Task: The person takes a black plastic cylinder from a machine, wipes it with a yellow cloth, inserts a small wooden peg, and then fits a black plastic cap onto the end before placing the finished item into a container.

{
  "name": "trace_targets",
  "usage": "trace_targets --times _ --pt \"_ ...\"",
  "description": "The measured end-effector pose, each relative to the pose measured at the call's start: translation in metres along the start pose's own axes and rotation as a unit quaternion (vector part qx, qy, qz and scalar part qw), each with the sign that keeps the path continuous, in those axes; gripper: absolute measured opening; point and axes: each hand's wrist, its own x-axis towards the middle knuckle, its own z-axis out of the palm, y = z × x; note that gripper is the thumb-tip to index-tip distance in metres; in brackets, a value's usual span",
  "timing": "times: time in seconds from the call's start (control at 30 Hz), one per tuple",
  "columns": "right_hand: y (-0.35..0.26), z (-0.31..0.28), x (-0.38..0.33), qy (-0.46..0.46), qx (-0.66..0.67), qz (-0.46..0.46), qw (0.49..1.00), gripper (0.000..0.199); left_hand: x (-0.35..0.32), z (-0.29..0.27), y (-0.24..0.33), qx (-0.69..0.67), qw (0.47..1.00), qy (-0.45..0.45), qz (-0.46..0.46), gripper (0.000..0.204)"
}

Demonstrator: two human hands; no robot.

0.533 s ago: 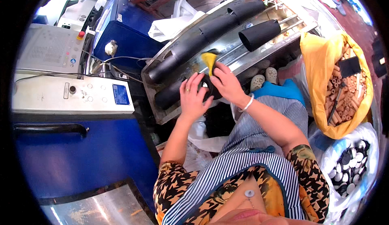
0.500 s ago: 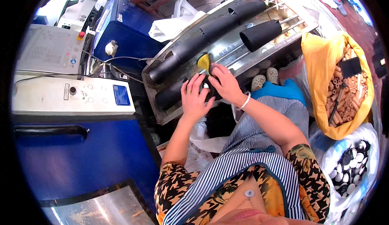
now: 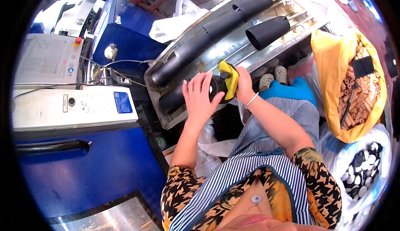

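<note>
My left hand (image 3: 200, 95) is closed over the near black tube (image 3: 173, 98), its fingers on top and its thumb around the front. That tube lies on its side in the long metal tray (image 3: 166, 125). In my right hand (image 3: 245, 83) is a bunched yellow cloth (image 3: 229, 75) with dark patches, held against the tube's right end. The cloth and my fingers partly hide that end. A row of black tubes (image 3: 198, 41) runs along the tray's far side. Another short black tube (image 3: 268, 32) rests on metal rods farther right, its open end facing left.
At my right stand a yellow sack (image 3: 325, 52) of brown tube-like pieces and a clear plastic bag (image 3: 333, 158) of black and white round pieces. To my left is a blue machine (image 3: 100, 160) with a white control panel (image 3: 46, 110). White plastic (image 3: 173, 27) lies beyond the tray.
My right hand has moved right and slightly down, bringing the yellow cloth to the tube's end, where it now looks spread out. My left hand has stayed on the tube.
</note>
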Motion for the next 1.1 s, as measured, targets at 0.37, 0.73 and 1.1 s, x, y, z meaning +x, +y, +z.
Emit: trace_targets --times 0.37,0.73,1.1 --pt "0.006 -0.031 -0.069 -0.235 -0.543 -0.416 0.69 0.05 0.021 -0.013 0.0 -0.081 0.996 0.039 0.025 0.031" --pt "-0.119 0.023 -0.061 0.028 -0.472 -0.526 0.707 0.037 -0.048 -0.05 0.061 -0.001 0.932 0.281 0.23 0.018" --pt "-0.126 -0.043 -0.023 0.135 0.084 -0.344 0.925 0.038 -0.024 -0.032 0.113 0.0 0.907 0.327 0.266 0.016"
